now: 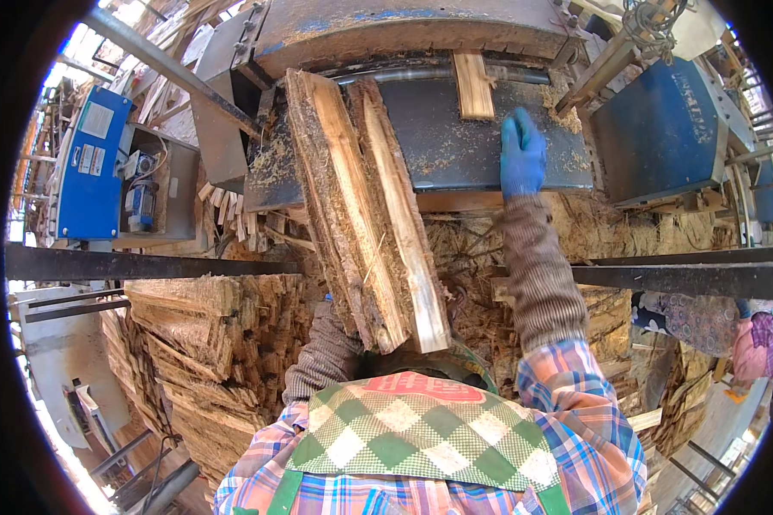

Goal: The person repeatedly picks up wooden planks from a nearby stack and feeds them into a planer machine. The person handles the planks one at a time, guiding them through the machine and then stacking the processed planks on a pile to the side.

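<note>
Split logs [365, 215], two rough slabs side by side, lie slanted with their far ends up on the dark sawdust-strewn machine bench [455, 146] and their near ends hanging off toward your chest. Your right hand [522, 154] (blue glove) lies flat and open on the bench top, well to the right of the logs, just beside a short pale offcut [474, 84]; it grips nothing. Your left hand is hidden under the near ends of the logs, so its grip cannot be told, only the brown sleeve [322, 360] reaching up there. Judgement: carry the weight from below with the left, keep both slabs together and square to the blue housing [404, 30]. Keep the right palm flat, fingers clear of the slot. Loose splinters and stacked slabs [206, 360] crowd the left side, so watch your footing.
</note>
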Available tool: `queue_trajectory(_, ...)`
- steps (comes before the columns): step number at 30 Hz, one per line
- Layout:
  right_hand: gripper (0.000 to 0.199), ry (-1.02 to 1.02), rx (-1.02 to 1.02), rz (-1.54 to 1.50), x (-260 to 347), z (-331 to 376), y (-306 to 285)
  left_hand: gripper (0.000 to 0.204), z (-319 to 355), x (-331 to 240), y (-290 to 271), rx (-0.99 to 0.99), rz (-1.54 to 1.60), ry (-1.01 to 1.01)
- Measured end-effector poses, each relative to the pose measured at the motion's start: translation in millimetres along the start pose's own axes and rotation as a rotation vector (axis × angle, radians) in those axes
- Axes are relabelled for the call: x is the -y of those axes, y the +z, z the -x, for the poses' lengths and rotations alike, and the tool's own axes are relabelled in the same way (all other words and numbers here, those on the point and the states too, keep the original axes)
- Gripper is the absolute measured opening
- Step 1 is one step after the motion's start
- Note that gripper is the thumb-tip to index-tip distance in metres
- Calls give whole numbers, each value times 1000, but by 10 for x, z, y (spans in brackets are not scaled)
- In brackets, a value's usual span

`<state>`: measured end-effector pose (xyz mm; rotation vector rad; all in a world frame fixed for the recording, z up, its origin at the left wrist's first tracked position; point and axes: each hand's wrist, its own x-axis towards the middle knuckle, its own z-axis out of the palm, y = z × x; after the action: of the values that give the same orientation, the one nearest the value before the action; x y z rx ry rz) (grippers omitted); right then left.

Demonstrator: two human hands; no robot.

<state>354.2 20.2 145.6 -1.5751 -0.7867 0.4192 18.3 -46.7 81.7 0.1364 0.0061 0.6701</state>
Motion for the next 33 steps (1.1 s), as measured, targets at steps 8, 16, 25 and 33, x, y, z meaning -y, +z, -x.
queue_trajectory(8, 85, 438, 579, -237, 428, 2605, -448, 88, -71, -23, 252, -150, -220, 38)
queue_trajectory(16, 51, 379, 192, -107, 683, 2359, -1074, 79, 88, -90, -341, 275, -39, 18)
queue_trajectory(25, 54, 382, 129, -231, 488, 1580, -1394, 75, -162, -53, -404, 333, -51, -90)
queue_trajectory(33, 37, 125, -63, 69, 55, 1117, -997, 82, 87, -102, -397, 90, -8, -132)
